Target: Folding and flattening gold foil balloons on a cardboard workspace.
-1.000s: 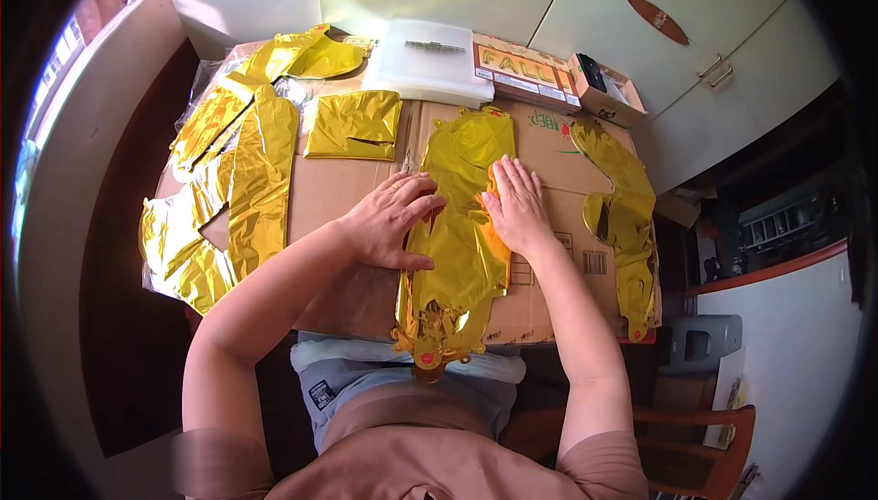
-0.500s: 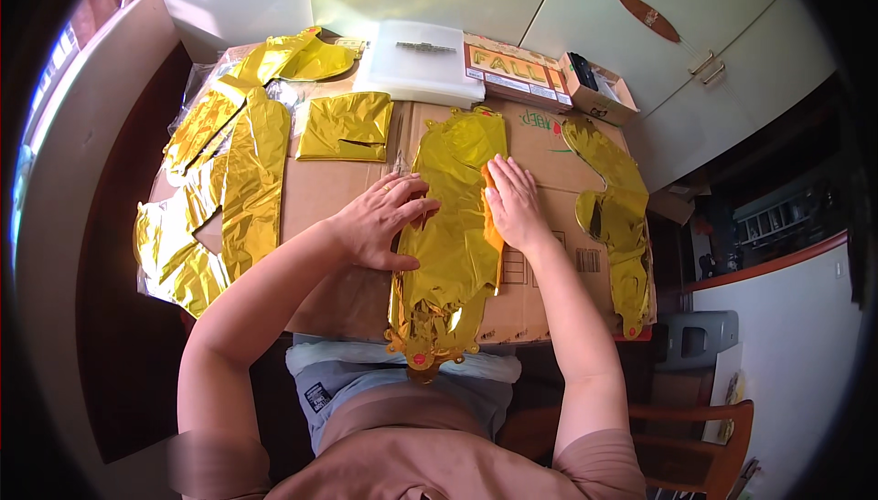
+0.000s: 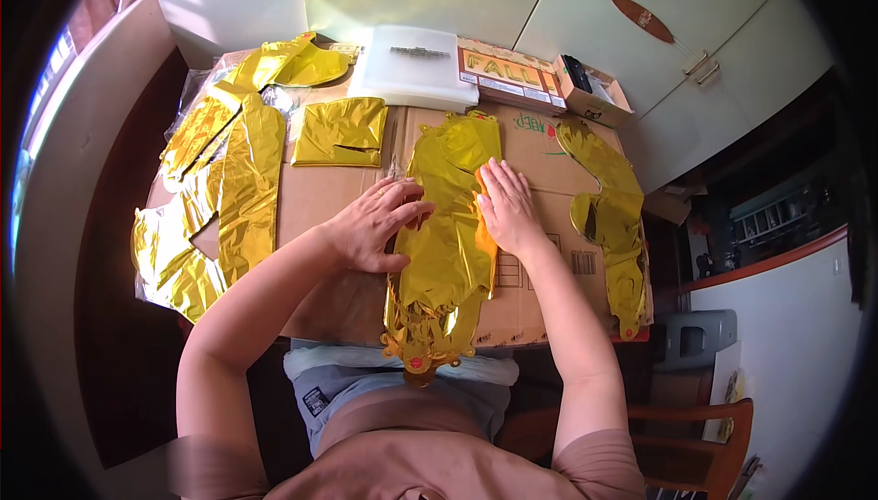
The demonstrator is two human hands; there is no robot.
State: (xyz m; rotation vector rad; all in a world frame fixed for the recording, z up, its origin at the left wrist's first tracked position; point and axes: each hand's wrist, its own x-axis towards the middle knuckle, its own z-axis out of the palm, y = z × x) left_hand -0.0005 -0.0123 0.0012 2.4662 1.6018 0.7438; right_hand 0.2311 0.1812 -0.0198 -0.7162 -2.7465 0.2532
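Note:
A flat, uninflated gold foil balloon (image 3: pixel 446 244), folded lengthwise, lies on the cardboard in front of me. Its near end, with small tabs and a red dot, hangs over the edge towards my lap. My left hand (image 3: pixel 375 226) rests at the balloon's left edge, fingers bent and thumb spread, with nothing visible in its grasp. Along the right edge my right hand (image 3: pixel 508 207) lies flat, fingers stretched out, over a strip of foil that looks orange. Beneath is the flattened cardboard (image 3: pixel 540 308).
More gold foil balloons (image 3: pixel 251 175) spread over the left side, beside a folded gold foil square (image 3: pixel 340 134). Another curved gold balloon (image 3: pixel 613 198) lies right. At the back stand a translucent white box (image 3: pixel 407 75), a printed carton (image 3: pixel 512 79) and an open small box (image 3: pixel 594 102).
My right hand has shifted very slightly left along the balloon's right edge. The whole view has moved a little; my left hand stays at the balloon's left edge.

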